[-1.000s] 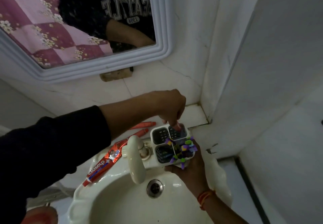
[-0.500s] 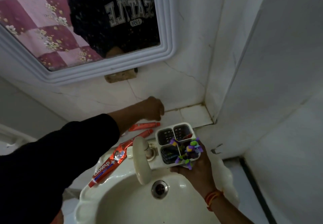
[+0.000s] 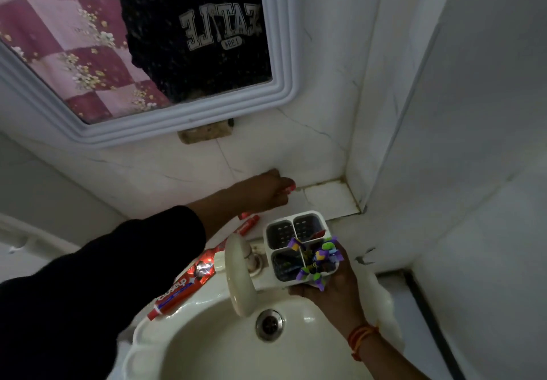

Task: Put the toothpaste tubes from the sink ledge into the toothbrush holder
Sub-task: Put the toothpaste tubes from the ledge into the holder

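Head view: left hand (image 3: 263,191) grips small tube (image 3: 288,187); right hand (image 3: 331,288) grips holder (image 3: 299,246) beside faucet (image 3: 239,276).

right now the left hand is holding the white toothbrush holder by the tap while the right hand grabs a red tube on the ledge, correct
No, the hands are swapped. The head view shows the right hand holding the white toothbrush holder by the tap, while the left hand grabs a red tube on the ledge.

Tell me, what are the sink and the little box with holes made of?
The sink looks like glazed ceramic: cream, smooth, with shiny highlights. The toothbrush holder looks like matte white plastic, with thin moulded walls and slotted dark inserts. The right hand holds it; dim light leaves both guesses open.
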